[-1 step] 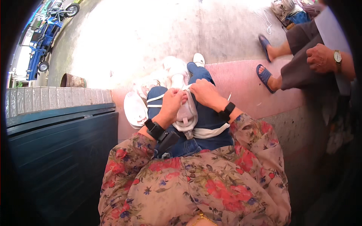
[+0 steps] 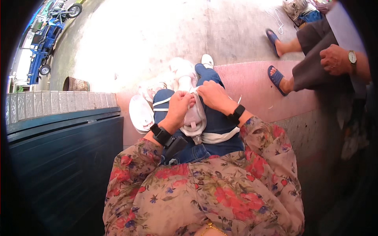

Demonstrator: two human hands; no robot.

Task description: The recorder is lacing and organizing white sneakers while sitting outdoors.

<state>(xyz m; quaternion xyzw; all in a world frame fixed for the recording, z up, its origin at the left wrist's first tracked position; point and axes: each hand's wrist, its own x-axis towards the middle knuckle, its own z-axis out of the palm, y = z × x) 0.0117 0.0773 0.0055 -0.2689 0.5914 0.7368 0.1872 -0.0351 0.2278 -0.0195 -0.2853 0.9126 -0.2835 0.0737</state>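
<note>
A white shoe [image 2: 193,118] with a pale pink inside lies across my lap between my jeans-covered thighs, its heel toward me. My left hand [image 2: 180,106] is closed over the shoe's left side, fingertips pinched together near the lacing. Right beside it, my right hand [image 2: 212,96] pinches a short white end, seemingly of a shoelace; the fingers hide most of it. White lace [image 2: 161,103] trails over my left thigh, and a wider white strip [image 2: 222,137] crosses the right one. By my left leg is another white shoe [image 2: 141,112].
More white shoes [image 2: 183,69] are heaped beyond my knees, washed out by glare. A dark blue panel [image 2: 67,157] with a tiled ledge borders my left. At right sits another person in blue sandals [image 2: 277,80]. A rusty pot [image 2: 76,84] and a blue vehicle [image 2: 43,51] are farther left.
My right hand has shifted very slightly up and left, still pinching. The other person's farther foot has moved a little away and left. The shoe stays where it was.
</note>
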